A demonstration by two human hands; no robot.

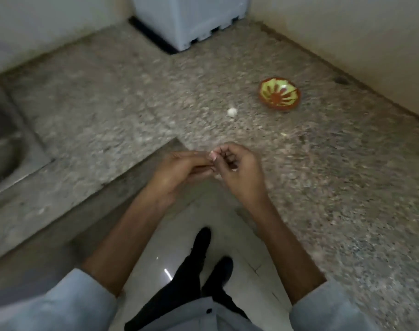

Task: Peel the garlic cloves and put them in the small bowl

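Your left hand (pixel 179 172) & right hand (pixel 240 169) meet in front of you, just over the inside corner of the bench (pixel 132 91), w/ the fingertips touching. Both grips are pinched on one small garlic clove (pixel 213 156). It looks pale pink-white and sits up in the air btwn your two hands, not on the bench. Your left fingers reach out almost flat toward the right, thumb on top. Your right fingers are curled in tight. A tiny white bit shows under your right fingers, but the pic is too blurry to tell what it is. The small bowl (pixel 279 95) stands on the bench, further back & to the right, well apart from your hands and near the right wall. It has an orange-brown rim and a yellow-green inside w/ orange lines like a star. A little white garlic piece (pixel 231 112) lies on the bench btwn your hands & the bowl, near the bowl's left side but not touching it. The bench is grey speckled stone & bends round you in an L. A metal sink (pixel 2 130) is set in it at the far left. A pale box (pixel 189 20) stands at the back by the wall. Down low you see your light blue sleeves (pixel 67 302), black shoes (pixel 202 237) & the shiny white floor (pixel 155 247).
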